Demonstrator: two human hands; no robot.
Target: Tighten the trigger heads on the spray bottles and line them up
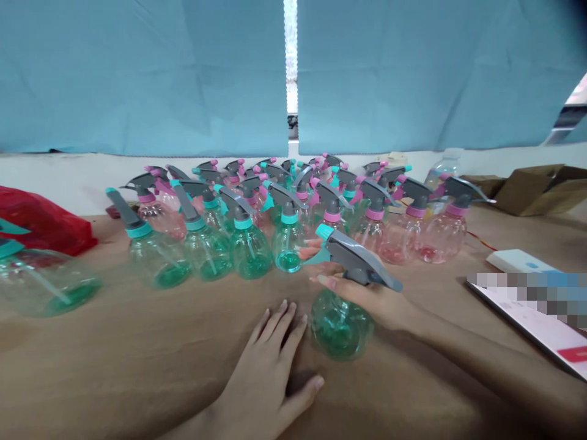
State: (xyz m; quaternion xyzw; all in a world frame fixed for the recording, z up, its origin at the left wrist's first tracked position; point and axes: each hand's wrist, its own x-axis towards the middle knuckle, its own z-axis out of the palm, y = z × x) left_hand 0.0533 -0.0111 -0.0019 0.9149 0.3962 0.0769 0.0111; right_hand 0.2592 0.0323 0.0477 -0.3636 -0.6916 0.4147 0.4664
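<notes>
My right hand (362, 296) is wrapped round the neck of a green spray bottle (342, 327), just under its grey and teal trigger head. The bottle is upright, with its nozzle pointing left. My left hand (270, 373) lies palm down on the brown table (137, 354), fingers spread, just left of that bottle and holding nothing. Behind both hands stand several more spray bottles, green ones such as a green bottle (251, 253) on the left and pink ones such as a pink bottle (443, 235) on the right.
At the far left are a red plastic bag (50, 223) and another green bottle (50, 287). A tablet or phone (536, 318) and a white box (520, 264) lie at right. An open cardboard box (541, 189) stands at the back right, before a blue curtain (137, 73).
</notes>
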